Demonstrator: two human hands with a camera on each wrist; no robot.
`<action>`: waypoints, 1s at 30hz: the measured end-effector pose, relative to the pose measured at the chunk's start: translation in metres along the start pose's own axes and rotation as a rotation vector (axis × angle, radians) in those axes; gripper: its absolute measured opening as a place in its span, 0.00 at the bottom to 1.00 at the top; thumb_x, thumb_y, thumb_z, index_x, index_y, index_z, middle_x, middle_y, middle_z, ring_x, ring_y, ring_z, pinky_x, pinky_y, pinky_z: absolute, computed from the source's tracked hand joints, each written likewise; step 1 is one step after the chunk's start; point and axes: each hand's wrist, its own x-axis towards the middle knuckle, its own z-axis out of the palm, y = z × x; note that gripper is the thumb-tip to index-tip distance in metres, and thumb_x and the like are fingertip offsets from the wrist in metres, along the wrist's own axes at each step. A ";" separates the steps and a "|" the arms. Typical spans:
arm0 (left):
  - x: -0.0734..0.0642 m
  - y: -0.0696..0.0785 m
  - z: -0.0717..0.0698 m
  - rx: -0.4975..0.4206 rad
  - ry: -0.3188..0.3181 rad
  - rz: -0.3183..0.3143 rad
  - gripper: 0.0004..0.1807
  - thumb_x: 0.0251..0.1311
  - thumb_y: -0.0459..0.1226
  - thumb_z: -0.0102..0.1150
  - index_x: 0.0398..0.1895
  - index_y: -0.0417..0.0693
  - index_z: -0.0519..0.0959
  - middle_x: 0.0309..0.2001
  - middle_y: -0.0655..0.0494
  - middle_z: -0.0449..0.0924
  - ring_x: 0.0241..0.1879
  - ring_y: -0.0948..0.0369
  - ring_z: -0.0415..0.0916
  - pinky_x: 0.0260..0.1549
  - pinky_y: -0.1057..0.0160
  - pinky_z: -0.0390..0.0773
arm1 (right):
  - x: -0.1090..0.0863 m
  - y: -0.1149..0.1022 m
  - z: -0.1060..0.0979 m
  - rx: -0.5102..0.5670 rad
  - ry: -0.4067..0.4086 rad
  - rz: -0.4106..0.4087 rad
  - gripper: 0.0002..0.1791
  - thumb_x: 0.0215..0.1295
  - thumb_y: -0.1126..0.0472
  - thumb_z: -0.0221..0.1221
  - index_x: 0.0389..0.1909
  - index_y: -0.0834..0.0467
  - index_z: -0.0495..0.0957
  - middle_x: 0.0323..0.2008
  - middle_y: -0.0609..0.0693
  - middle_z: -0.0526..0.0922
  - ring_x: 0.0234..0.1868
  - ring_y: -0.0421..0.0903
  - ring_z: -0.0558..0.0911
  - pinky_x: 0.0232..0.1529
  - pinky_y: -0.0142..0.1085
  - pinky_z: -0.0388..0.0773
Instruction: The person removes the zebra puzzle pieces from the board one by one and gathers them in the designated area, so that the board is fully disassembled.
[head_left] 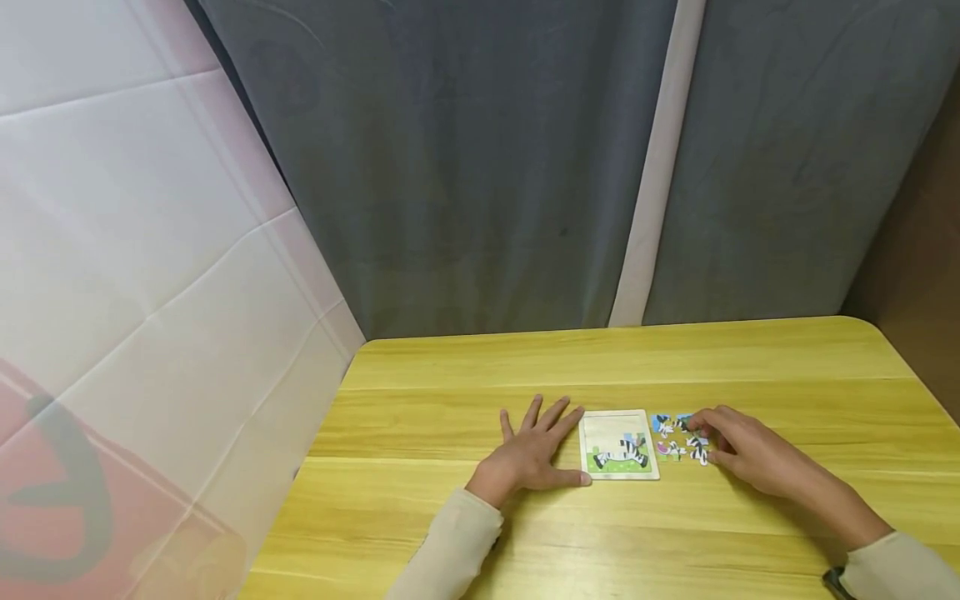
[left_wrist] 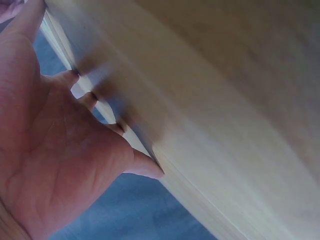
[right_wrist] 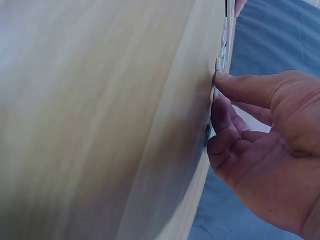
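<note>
A square wooden puzzle board [head_left: 617,423] with a raised pale frame lies on the table. Its lower part holds puzzle pieces showing zebra legs and green grass; bare wood shows above. My left hand [head_left: 531,457] rests flat beside it, fingers spread, with the thumb and one fingertip at the frame's left edge. Several loose zebra puzzle pieces [head_left: 671,452] lie just right of the board. My right hand [head_left: 753,454] is over their right side, fingers bent and fingertips down at the pieces. In the right wrist view the thumb [right_wrist: 245,87] and fingertips stand apart; the pieces appear edge-on.
The yellow wood-grain table [head_left: 450,367] extends around both hands. Behind it hangs a grey curtain [head_left: 480,183] with a pale vertical strip. A white printed sheet [head_left: 187,225] borders the left side, and a brown panel [head_left: 915,242] stands at the right.
</note>
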 end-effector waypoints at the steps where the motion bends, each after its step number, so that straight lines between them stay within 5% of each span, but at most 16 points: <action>1: 0.000 0.000 0.000 0.000 0.001 0.001 0.57 0.60 0.72 0.62 0.87 0.78 0.43 0.88 0.67 0.37 0.88 0.47 0.30 0.73 0.18 0.32 | 0.000 0.000 0.000 -0.007 0.004 -0.007 0.22 0.65 0.69 0.70 0.59 0.57 0.80 0.42 0.44 0.78 0.36 0.29 0.69 0.35 0.30 0.72; 16: 0.001 0.000 0.000 -0.004 0.001 -0.004 0.57 0.59 0.72 0.63 0.87 0.78 0.43 0.88 0.68 0.37 0.88 0.47 0.29 0.73 0.18 0.32 | 0.020 -0.026 0.009 -0.093 0.056 -0.021 0.20 0.69 0.62 0.69 0.61 0.59 0.82 0.49 0.49 0.80 0.35 0.33 0.72 0.35 0.31 0.73; 30: 0.000 0.002 -0.002 -0.002 -0.001 -0.005 0.57 0.60 0.72 0.63 0.87 0.77 0.44 0.88 0.68 0.37 0.88 0.47 0.30 0.73 0.18 0.33 | 0.034 -0.050 0.028 -0.101 0.021 -0.073 0.24 0.68 0.63 0.70 0.65 0.57 0.82 0.55 0.52 0.81 0.38 0.34 0.79 0.37 0.31 0.78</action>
